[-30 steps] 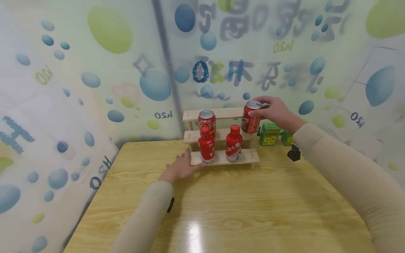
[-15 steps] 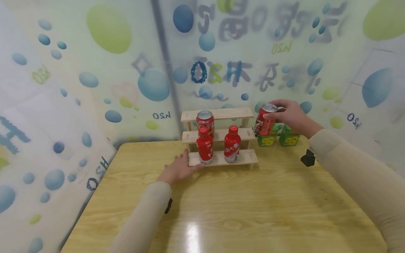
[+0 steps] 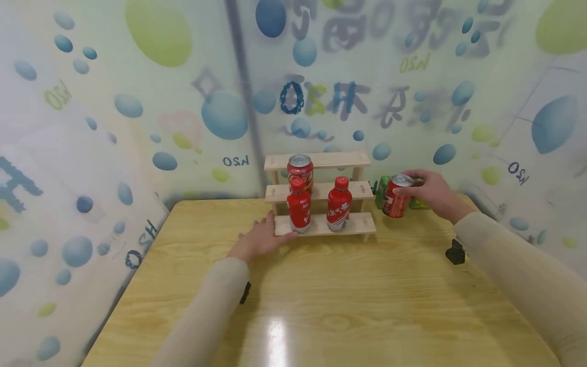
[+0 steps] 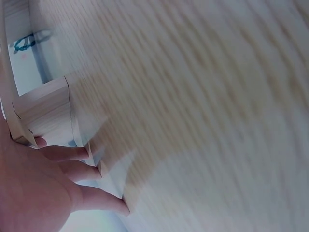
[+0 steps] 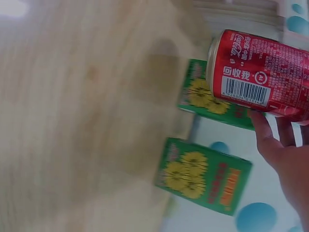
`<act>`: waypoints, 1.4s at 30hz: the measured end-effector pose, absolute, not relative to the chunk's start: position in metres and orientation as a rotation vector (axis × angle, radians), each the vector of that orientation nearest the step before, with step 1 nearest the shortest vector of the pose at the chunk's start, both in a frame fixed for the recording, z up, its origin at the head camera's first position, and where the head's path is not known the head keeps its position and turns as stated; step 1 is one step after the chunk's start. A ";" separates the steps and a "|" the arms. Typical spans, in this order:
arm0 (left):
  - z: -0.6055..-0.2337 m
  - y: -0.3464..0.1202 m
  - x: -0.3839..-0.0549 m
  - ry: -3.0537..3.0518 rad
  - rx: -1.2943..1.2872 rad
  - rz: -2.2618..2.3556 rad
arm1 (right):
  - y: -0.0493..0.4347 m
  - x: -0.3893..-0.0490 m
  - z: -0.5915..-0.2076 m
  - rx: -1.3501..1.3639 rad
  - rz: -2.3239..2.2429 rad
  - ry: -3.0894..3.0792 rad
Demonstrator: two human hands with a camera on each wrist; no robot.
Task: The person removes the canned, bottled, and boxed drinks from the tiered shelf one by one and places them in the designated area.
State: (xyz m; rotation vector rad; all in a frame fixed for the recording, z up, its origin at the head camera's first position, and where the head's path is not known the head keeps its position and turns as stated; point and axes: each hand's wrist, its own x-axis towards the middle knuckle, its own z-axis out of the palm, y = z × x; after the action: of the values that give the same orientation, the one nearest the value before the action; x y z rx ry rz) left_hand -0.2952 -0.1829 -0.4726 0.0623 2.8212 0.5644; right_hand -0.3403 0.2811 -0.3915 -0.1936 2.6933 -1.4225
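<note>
My right hand [image 3: 433, 193] holds a red Coca-Cola can [image 3: 396, 200] near its top, beside the right end of a three-tier wooden rack [image 3: 362, 224]. The right wrist view shows the can [image 5: 263, 72] tilted across the picture, over a green carton. At the rack's lower left corner is my left hand [image 3: 259, 238], thumb along the front edge, other fingers spread at the end. Some of those fingers [image 4: 104, 199] touch the table in the left wrist view. Two red bottles, the left one [image 3: 299, 209] and the right one [image 3: 339, 206], stand on the lowest shelf; another can [image 3: 300, 168] stands on the middle shelf.
Two green cartons with yellow flowers stand by the wall right of the rack; the nearer one [image 5: 203, 176] and the other [image 5: 198, 94] show in the right wrist view. A patterned wall sheet [image 3: 390, 102] rises behind the wooden table [image 3: 339, 306].
My right hand has carried the can from beside the middle shelf out to the right and down in front of the green cartons. The left hand stays at the rack's corner.
</note>
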 end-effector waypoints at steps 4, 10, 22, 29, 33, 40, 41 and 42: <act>-0.471 -0.181 -0.294 2.812 0.054 0.561 | 0.283 -0.337 -0.407 -0.187 -1.415 2.681; -0.469 -0.179 -0.294 2.805 0.065 0.587 | 0.286 -0.334 -0.425 -0.132 -1.339 2.718; -0.472 -0.183 -0.294 2.816 0.062 0.577 | 0.286 -0.330 -0.437 -0.175 -1.421 2.675; -0.474 -0.183 -0.296 2.824 0.064 0.600 | 0.291 -0.330 -0.444 -0.154 -1.520 2.632; -0.473 -0.184 -0.295 2.833 0.059 0.589 | 0.288 -0.332 -0.451 -0.140 -1.622 2.576; -0.475 -0.184 -0.296 2.835 0.062 0.573 | 0.287 -0.329 -0.455 -0.126 -1.651 2.552; -0.476 -0.184 -0.296 2.833 0.061 0.576 | 0.287 -0.328 -0.455 -0.124 -1.652 2.552; -0.476 -0.184 -0.296 2.832 0.061 0.579 | 0.288 -0.327 -0.455 -0.122 -1.653 2.549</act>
State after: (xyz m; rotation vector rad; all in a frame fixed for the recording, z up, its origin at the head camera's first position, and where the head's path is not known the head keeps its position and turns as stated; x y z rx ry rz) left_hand -0.2963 -0.1838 -0.4765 0.0611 2.8318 0.5792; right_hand -0.3275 0.2879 -0.4550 -0.1219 2.5491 -1.6531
